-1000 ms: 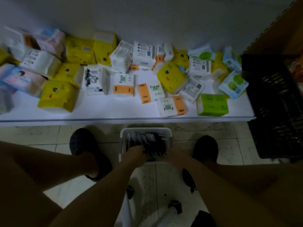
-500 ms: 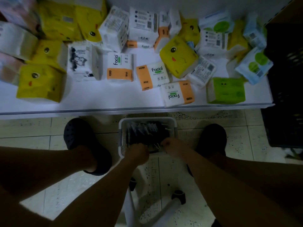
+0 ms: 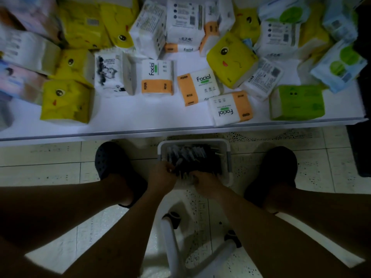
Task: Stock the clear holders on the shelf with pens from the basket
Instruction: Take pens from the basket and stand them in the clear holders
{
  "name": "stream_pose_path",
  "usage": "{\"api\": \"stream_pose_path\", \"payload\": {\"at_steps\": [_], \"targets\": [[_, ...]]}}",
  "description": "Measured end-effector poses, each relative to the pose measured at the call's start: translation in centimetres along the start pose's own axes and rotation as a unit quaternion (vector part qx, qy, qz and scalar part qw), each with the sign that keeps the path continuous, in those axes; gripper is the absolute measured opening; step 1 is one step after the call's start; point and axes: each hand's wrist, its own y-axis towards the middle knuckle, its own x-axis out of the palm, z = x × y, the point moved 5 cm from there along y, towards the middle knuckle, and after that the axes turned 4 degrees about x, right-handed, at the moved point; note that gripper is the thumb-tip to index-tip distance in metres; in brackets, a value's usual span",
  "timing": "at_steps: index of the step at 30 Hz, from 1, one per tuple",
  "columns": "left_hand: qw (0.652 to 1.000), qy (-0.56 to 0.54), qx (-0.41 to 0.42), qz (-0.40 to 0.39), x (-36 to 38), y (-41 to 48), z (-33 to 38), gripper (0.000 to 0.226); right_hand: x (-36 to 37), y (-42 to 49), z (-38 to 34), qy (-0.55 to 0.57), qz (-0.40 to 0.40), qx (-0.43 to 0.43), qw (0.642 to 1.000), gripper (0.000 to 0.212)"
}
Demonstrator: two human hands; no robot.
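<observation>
Dark, slim pens (image 3: 188,157) crowd the white basket (image 3: 193,141).

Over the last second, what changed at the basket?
The right hand slid left along the basket toward the left hand; both keep their fingers curled in the dark pens. None lifted out yet. The view tipped toward the shelf; tissue packs unmoved.
</observation>
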Motion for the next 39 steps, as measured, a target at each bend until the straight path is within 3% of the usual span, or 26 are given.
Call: {"api": "stream_pose_path", "payload": {"at_steps": [5, 10, 15, 18, 23, 26, 30, 33, 37, 39], "targets": [[0.982, -0.158, -0.104, -0.027, -0.6, -1.0, -1.2, 0.026, 0.7, 0.6, -0.9, -0.080, -0.041, 0.016, 0.996, 0.037], [0.971, -0.177, -0.142, -0.071, -0.1, -2.0, -1.1, 0.030, -0.6, 0.2, -0.9, -0.009, -0.006, 0.058, 0.998, 0.029], [0.987, -0.131, -0.073, -0.062, 0.6, -1.9, 1.0, 0.009, -3.5, -0.9, -0.3, 0.141, 0.112, 0.063, 0.982, 0.015], [0.991, -0.115, -0.036, -0.054, 0.7, -2.3, 1.9, 0.011, -5.2, -2.6, 0.1, 0.180, 0.194, 0.066, 0.962, 0.029], [0.991, -0.117, -0.019, -0.064, 0.5, -3.4, 3.3, 0.028, -6.4, -5.7, 0.7, 0.229, 0.261, 0.072, 0.935, 0.026], [0.987, -0.131, -0.018, -0.093, 0.5, -4.4, 4.2, 0.033, -6.5, -7.4, 0.7, 0.292, 0.239, 0.073, 0.923, 0.011], [0.981, -0.169, 0.001, -0.093, -0.3, -6.2, 6.7, 0.027, -6.7, -9.9, 0.5, 0.351, 0.185, 0.098, 0.913, 0.026], [0.986, -0.150, 0.023, -0.073, -1.4, -7.9, 9.1, 0.028, -6.4, -11.9, 0.1, 0.452, 0.151, 0.107, 0.873, 0.032], [0.987, -0.129, 0.083, -0.055, -3.4, -10.6, 11.7, 0.031, -7.2, -14.2, -1.6, 0.466, 0.188, 0.095, 0.859, 0.024], [0.977, -0.168, 0.124, -0.048, -4.5, -11.7, 13.3, 0.027, -8.2, -15.2, -2.8, 0.481, 0.217, 0.084, 0.845, 0.024]]}}
